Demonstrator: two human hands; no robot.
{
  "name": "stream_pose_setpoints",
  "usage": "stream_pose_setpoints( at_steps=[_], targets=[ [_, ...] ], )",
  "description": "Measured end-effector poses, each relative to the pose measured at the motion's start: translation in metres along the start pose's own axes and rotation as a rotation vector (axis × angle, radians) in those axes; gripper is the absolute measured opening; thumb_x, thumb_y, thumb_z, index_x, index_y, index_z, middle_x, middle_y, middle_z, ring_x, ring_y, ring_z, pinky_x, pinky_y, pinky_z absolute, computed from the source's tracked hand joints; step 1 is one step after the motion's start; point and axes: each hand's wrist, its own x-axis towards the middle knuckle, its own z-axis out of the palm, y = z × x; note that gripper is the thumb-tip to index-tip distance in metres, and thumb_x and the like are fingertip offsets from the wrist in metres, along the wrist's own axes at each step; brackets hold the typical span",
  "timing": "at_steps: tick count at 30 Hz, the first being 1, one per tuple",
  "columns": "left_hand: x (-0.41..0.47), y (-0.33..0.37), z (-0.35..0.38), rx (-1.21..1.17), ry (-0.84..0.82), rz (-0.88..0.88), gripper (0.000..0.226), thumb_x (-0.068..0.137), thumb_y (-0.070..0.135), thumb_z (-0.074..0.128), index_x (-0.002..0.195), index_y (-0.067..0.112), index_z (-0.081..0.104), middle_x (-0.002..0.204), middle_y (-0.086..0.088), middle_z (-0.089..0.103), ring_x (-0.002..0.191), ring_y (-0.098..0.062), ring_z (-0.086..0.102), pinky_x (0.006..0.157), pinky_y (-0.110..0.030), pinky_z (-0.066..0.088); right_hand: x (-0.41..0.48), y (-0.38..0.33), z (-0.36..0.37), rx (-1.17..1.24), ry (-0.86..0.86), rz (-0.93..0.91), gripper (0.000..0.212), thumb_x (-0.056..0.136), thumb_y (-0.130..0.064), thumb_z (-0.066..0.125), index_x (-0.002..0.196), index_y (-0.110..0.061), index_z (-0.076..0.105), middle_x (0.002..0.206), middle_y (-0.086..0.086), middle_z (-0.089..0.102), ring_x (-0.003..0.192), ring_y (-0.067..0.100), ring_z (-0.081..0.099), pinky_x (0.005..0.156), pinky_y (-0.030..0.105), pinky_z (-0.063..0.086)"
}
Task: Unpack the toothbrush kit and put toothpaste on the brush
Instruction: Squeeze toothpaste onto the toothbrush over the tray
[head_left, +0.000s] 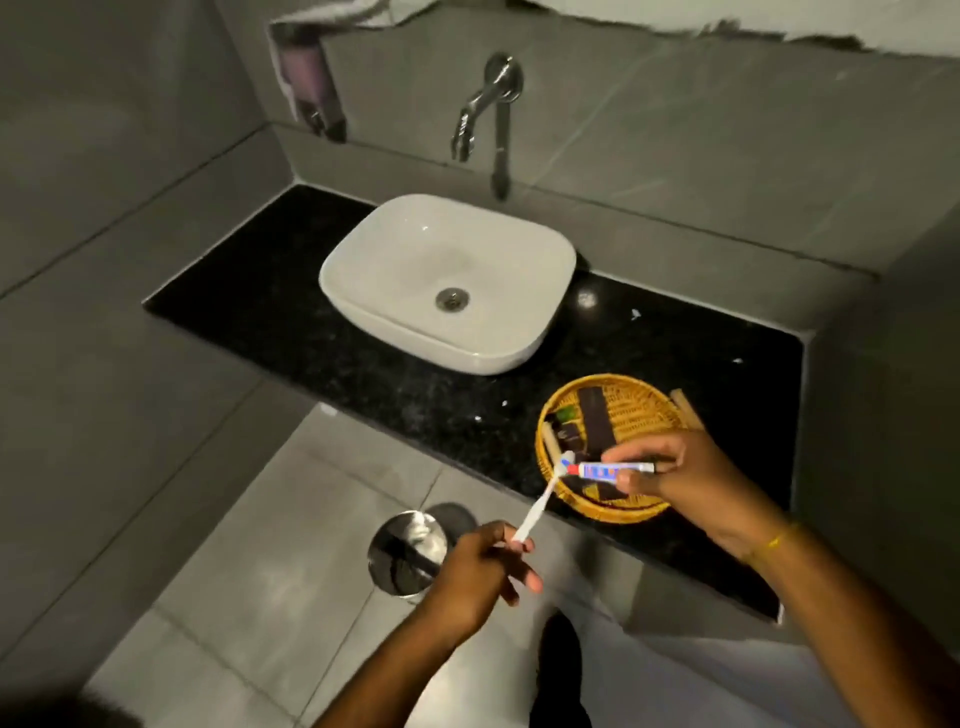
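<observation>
- Left hand (475, 569) closed around the lower handle of the toothbrush (540, 506); brush angled up and to the right, head (565, 461) raised over the near edge of the wicker basket (644, 402).
- Right hand (670, 470) pinches the toothpaste tube (613, 470) between thumb and fingers, tube lying roughly level, nozzle end pointing left and meeting the brush head.
- Step in hand, as judged: squeezing paste onto the bristles. Whether any paste is out yet: cannot tell, too small.
- To do it well: keep the brush steady with bristles facing the nozzle; squeeze gently from the back of the tube; draw the nozzle along the bristles; stop early, since a small tube can spurt.
- Tube: small, white, blue and red print, red band near the nozzle. Cap not seen.
- Brush: slim, white, straight handle, pale head.
- Both items are held in the air in front of the black counter (363, 358), right of the white sink (363, 306). Basket holds dark packets.
</observation>
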Motion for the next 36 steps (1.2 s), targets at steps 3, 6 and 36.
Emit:
stream_pose_setpoints(
  at_steps=[3,6,36],
  targets=[
    [0.023,0.029,0.028,0.006,0.013,-0.024,0.026,0.094,-0.009,0.04,0.095,0.003,0.063,0.07,-0.015,0.072,0.043,-0.02,0.06,0.04,-0.021,0.033,0.015,-0.001,-0.04,0.009,0.068,0.007,0.027,0.069,-0.006,0.082,0.088,-0.024,0.083,0.109,0.005,0.077,0.141,0.02,0.044,0.115,0.047,0.039],
    [0.052,0.047,0.056,-0.036,0.05,-0.051,0.025,0.092,-0.01,0.046,0.089,0.004,0.066,0.066,-0.014,0.068,0.042,-0.02,0.058,0.043,-0.023,0.04,0.034,0.008,-0.056,-0.028,0.127,0.067,0.028,0.074,0.008,0.076,0.086,-0.016,0.08,0.103,0.012,0.077,0.119,0.029,0.065,0.098,0.046,0.054],
    [0.21,0.084,0.178,1.195,-0.153,0.022,0.03,0.088,0.009,0.071,0.117,0.004,0.066,0.111,-0.012,0.071,0.101,-0.03,0.072,0.088,-0.04,0.061,0.131,0.1,-0.033,-1.001,0.118,0.092,0.024,0.098,-0.017,0.045,0.095,-0.009,0.068,0.1,0.011,0.073,0.096,0.03,0.067,0.099,0.04,0.048]
  ],
)
